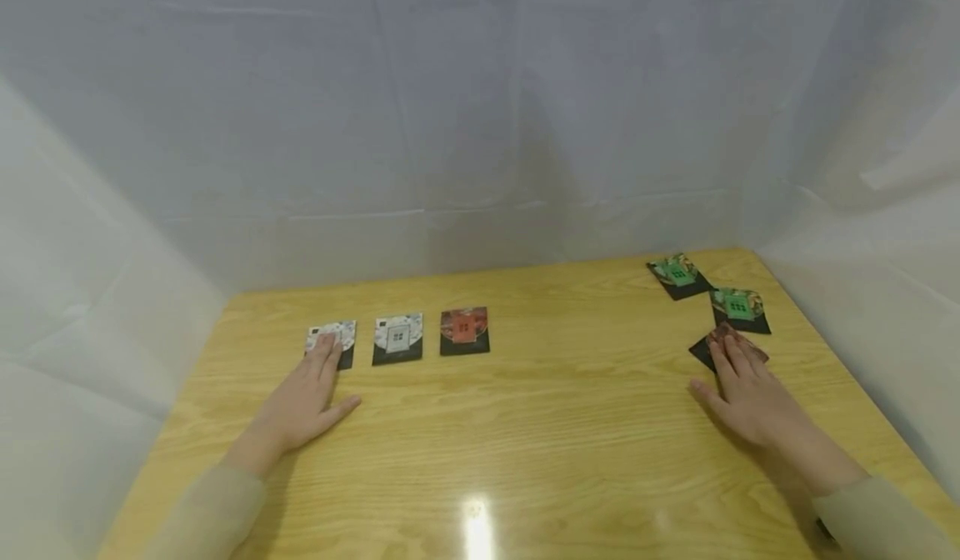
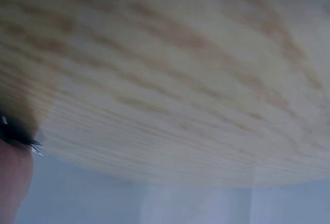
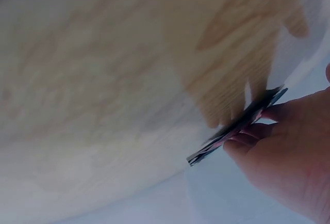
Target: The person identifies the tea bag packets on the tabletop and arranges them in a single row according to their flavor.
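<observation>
In the head view my left hand [image 1: 303, 397] lies with straight fingers on a flat white-and-black packet [image 1: 347, 332], its thumb spread out to the side. A second white-and-black packet [image 1: 398, 339] and a red-and-black packet [image 1: 464, 332] lie in a row to its right. My right hand [image 1: 753, 402] rests extended fingertips on a brownish-red and black packet [image 1: 703, 352]. The right wrist view shows these fingers touching the thin dark packet [image 3: 247, 123] from above. Only one finger [image 2: 14, 177] and a dark packet edge [image 2: 13, 133] appear in the left wrist view.
Beyond my right hand lie two green-and-black packets, one [image 1: 738, 308] close by and another [image 1: 678, 277] near the back edge. The wooden table [image 1: 525, 435] is bordered by white cloth [image 1: 480, 127]. A small dark object [image 1: 824, 530] shows beside my right sleeve.
</observation>
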Motion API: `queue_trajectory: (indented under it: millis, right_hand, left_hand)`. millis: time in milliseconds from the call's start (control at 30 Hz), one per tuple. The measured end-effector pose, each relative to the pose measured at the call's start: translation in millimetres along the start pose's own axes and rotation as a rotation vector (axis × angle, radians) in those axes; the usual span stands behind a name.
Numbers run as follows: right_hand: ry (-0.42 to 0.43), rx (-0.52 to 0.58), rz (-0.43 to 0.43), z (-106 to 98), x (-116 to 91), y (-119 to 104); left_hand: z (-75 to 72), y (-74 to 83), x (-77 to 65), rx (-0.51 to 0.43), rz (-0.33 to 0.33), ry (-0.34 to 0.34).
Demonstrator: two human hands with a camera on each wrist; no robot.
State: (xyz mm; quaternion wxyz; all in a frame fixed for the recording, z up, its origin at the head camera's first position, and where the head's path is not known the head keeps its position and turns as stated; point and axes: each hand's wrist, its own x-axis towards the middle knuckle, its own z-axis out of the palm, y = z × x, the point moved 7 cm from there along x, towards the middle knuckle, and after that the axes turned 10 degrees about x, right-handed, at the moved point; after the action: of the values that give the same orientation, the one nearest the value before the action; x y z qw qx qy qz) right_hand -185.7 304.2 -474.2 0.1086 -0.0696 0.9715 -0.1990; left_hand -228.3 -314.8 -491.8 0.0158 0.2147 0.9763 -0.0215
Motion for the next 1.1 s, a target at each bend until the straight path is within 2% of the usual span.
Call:
queue_trajectory:
  millis: [333,600,867,1100]
  right_hand:
    - [0.005,0.003,-0.016,4.4,-0.1,-4.6]
    - [0.027,-0.065,-0.049,4.4,3.2,-9.1]
    - [0.040,-0.077,-0.095,6.8,9.9,-23.6]
    - [0.017,-0.074,-0.131,10.4,18.3,-36.0]
  left_hand:
    - [-1.6,1.6,-1.8,-0.008,0.004,0.012]
    - [1.1,-0.1,-0.1,-0.009,0.001,0.017]
    - [0.3,-0.6,-0.1,-0.015,-0.006,0.011]
    - [-0.3,0.7,-0.4,-0.015,-0.010,0.002]
